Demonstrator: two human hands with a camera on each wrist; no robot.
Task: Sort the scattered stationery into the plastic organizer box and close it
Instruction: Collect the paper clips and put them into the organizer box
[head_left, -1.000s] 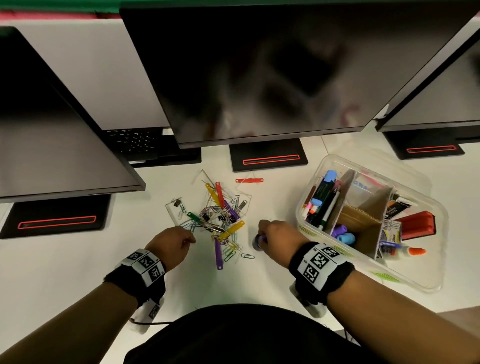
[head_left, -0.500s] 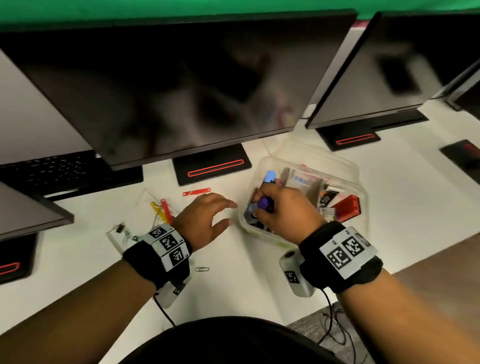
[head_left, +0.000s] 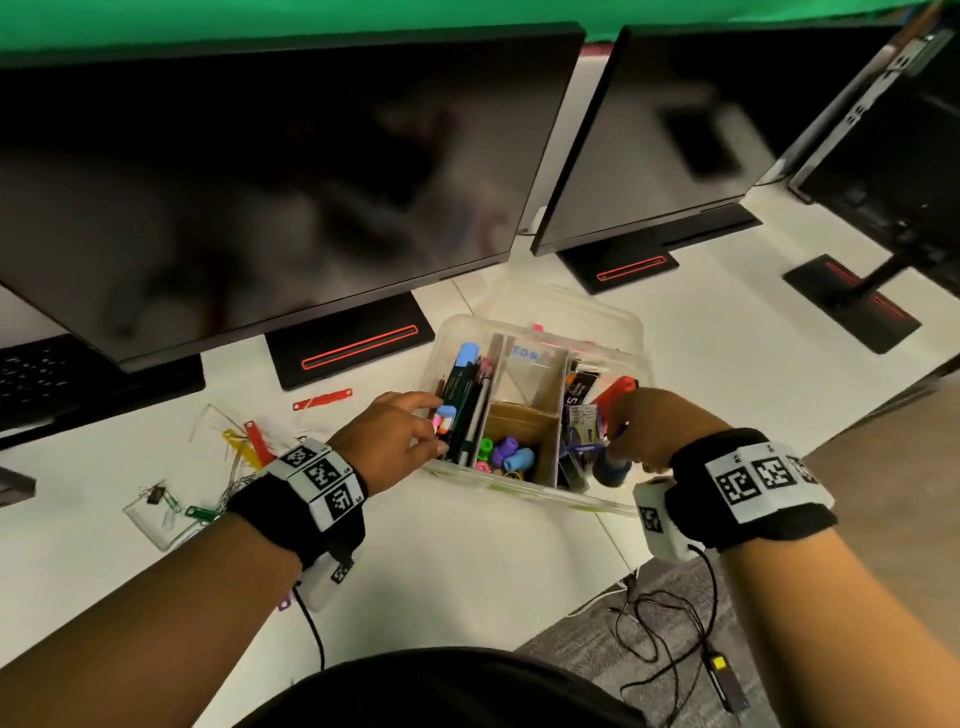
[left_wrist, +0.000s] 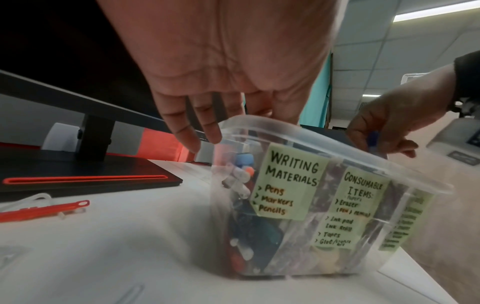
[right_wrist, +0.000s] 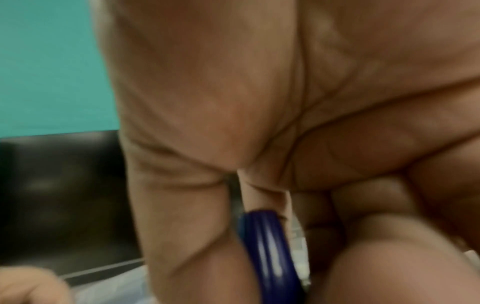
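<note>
The clear plastic organizer box (head_left: 524, 491) stands open on the white desk, its compartments holding pens, markers, small coloured pieces and packets. My left hand (head_left: 431, 426) lies with straight fingers against the box's left end, over the pen compartment; in the left wrist view the left hand (left_wrist: 205, 131) reaches over the rim of the box (left_wrist: 337, 148), which carries green labels. My right hand (head_left: 623, 441) grips a dark blue round item (head_left: 610, 470) above the box's right front corner. The right wrist view shows the blue item (right_wrist: 270, 246) between the fingers of my right hand (right_wrist: 285, 226).
Coloured paper clips and fasteners (head_left: 244, 452) lie scattered left of the box, with a red strip (head_left: 322, 400) nearer the monitor stand (head_left: 353, 348). The clear lid (head_left: 571, 306) sits behind the box. Monitors overhang the back of the desk. Cables (head_left: 665, 634) trail on the floor beyond the desk's right edge.
My right hand carried the blue item from the clip pile to the box, then across to its right end. The left hand left the clips and came to the box's left end.
</note>
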